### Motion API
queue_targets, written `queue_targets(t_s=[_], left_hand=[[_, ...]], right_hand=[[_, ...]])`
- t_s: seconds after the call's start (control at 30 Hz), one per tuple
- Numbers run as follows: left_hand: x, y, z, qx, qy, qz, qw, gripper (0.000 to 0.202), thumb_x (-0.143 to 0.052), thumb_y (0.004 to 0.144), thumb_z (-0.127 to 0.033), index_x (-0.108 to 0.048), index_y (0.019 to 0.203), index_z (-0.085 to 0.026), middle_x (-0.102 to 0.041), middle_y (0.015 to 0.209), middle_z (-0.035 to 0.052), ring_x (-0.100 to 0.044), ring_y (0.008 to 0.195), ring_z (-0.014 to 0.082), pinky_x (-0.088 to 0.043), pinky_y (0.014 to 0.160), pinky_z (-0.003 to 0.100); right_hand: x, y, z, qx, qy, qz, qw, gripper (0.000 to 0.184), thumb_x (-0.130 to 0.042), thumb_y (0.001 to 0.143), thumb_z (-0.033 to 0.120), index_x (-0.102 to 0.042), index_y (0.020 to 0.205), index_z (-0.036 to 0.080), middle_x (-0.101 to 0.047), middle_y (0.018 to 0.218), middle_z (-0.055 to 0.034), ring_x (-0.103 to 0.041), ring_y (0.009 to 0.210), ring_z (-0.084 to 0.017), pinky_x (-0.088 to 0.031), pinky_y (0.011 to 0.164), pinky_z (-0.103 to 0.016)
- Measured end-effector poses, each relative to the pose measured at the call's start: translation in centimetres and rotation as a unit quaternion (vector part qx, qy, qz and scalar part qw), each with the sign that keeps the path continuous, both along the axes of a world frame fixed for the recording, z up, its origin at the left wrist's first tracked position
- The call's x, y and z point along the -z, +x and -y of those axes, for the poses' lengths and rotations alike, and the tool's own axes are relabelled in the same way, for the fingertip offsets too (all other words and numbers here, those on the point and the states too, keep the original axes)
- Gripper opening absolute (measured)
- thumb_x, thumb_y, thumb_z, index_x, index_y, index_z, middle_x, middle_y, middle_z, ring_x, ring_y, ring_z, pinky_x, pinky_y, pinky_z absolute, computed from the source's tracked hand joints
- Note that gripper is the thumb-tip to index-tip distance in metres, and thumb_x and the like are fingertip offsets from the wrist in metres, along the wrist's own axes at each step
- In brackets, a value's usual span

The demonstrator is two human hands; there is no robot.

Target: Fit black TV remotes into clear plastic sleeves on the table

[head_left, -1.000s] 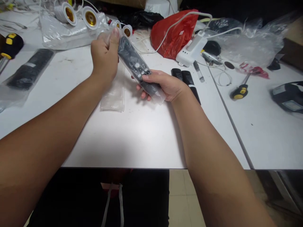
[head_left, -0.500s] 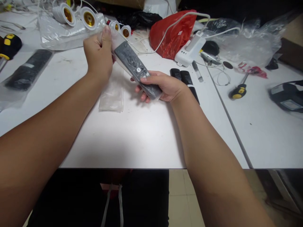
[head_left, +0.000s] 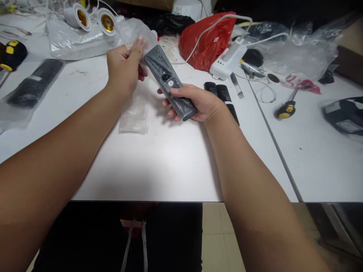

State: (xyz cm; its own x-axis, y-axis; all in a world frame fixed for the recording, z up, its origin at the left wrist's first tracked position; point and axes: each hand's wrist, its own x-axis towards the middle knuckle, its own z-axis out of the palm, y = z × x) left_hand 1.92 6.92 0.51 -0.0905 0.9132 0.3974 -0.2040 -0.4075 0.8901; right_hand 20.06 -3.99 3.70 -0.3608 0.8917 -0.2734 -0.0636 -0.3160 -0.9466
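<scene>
A dark remote control (head_left: 163, 70) lies slantwise inside a clear plastic bag (head_left: 138, 26), held above the table. My right hand (head_left: 195, 100) is closed around its lower end, thumb on top and fingers beneath. My left hand (head_left: 126, 66) pinches the bag near its upper end, where loose plastic stands up past the fingers. Below my left forearm, flat clear bags (head_left: 134, 119) lie on the white table (head_left: 167, 162). Just beyond my right wrist are two dark remotes (head_left: 224, 94), partly hidden by it. Another bagged remote (head_left: 36, 83) rests at the left.
Lamp sockets (head_left: 107, 22) sit on a plastic-wrapped pack (head_left: 73, 45) at the back left. Behind my hands are a red bag (head_left: 207, 39) and a white power strip (head_left: 227, 62) with cables. Screwdrivers (head_left: 286, 109) lie right and left. A black device (head_left: 344, 117) stands far right.
My left hand has shifted a little to the right and down. More loose plastic now shows above it, and the remote's lower end sits closer against the bag. The right hand stays nearly still.
</scene>
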Motion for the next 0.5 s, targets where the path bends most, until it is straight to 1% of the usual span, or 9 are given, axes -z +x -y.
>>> queue_targets(t_s=[0.07,0.13,0.23,0.3,0.37,0.43,0.5], left_hand=[[-0.1,-0.1,0.0,0.009,-0.025,0.014,1.0,0.044,-0.069,0.092,-0.05,-0.059,0.06,-0.022,-0.053,0.056,0.0011,-0.046,0.045,0.0109,-0.033,0.041,0.026],[-0.2,-0.2,0.1,0.025,-0.037,0.035,0.998,0.037,-0.07,0.091,-0.046,-0.061,0.065,-0.021,-0.056,0.065,0.003,-0.052,0.052,0.0116,-0.039,0.044,0.025],[-0.5,-0.2,0.4,0.042,-0.036,0.06,0.997,0.032,-0.065,0.096,-0.036,-0.059,0.068,-0.02,-0.052,0.069,0.0031,-0.053,0.058,0.0118,-0.046,0.05,0.025],[-0.8,-0.2,0.6,0.06,-0.048,0.104,0.992,0.033,-0.062,0.099,-0.031,-0.055,0.069,-0.02,-0.049,0.07,0.0017,-0.053,0.06,0.0114,-0.05,0.053,0.025],[-1.1,-0.2,0.7,0.078,-0.066,0.153,0.983,0.032,-0.06,0.101,-0.027,-0.054,0.07,-0.018,-0.05,0.071,0.001,-0.054,0.062,0.0105,-0.052,0.056,0.025],[-1.2,-0.3,0.6,0.071,-0.081,0.185,0.977,0.033,-0.059,0.102,-0.025,-0.055,0.07,-0.018,-0.054,0.072,0.0013,-0.056,0.064,0.0104,-0.053,0.057,0.024],[-1.3,-0.5,0.4,0.054,-0.084,0.186,0.977,0.035,-0.058,0.103,-0.026,-0.058,0.068,-0.02,-0.059,0.072,0.0018,-0.059,0.065,0.012,-0.054,0.057,0.025]], right_hand=[[0.0,0.1,0.0,-0.008,0.0,-0.005,1.0,0.029,-0.074,0.088,0.031,-0.063,0.11,0.015,-0.073,0.091,-0.0081,-0.073,0.065,-0.02,-0.057,0.047,-0.027],[0.1,0.2,-0.1,-0.017,-0.002,-0.013,1.0,0.028,-0.074,0.089,0.029,-0.063,0.11,0.015,-0.074,0.091,-0.0083,-0.073,0.065,-0.02,-0.056,0.044,-0.026],[0.3,0.4,-0.2,-0.026,-0.009,-0.028,0.999,0.025,-0.073,0.089,0.028,-0.063,0.109,0.015,-0.075,0.092,-0.009,-0.072,0.066,-0.019,-0.058,0.046,-0.025],[0.4,0.4,-0.2,-0.03,-0.015,-0.039,0.999,0.022,-0.07,0.092,0.026,-0.063,0.108,0.014,-0.075,0.092,-0.0093,-0.072,0.067,-0.018,-0.06,0.049,-0.025],[0.4,0.4,-0.2,-0.035,-0.019,-0.044,0.998,0.019,-0.067,0.094,0.025,-0.063,0.108,0.013,-0.074,0.092,-0.0095,-0.073,0.067,-0.018,-0.062,0.053,-0.025],[0.4,0.3,-0.2,-0.04,-0.021,-0.034,0.998,0.02,-0.067,0.095,0.025,-0.062,0.11,0.012,-0.074,0.094,-0.0101,-0.073,0.069,-0.018,-0.063,0.055,-0.026],[0.3,0.2,-0.1,-0.037,-0.017,-0.019,0.999,0.023,-0.071,0.093,0.026,-0.062,0.11,0.013,-0.075,0.096,-0.0104,-0.074,0.071,-0.018,-0.063,0.056,-0.026]])
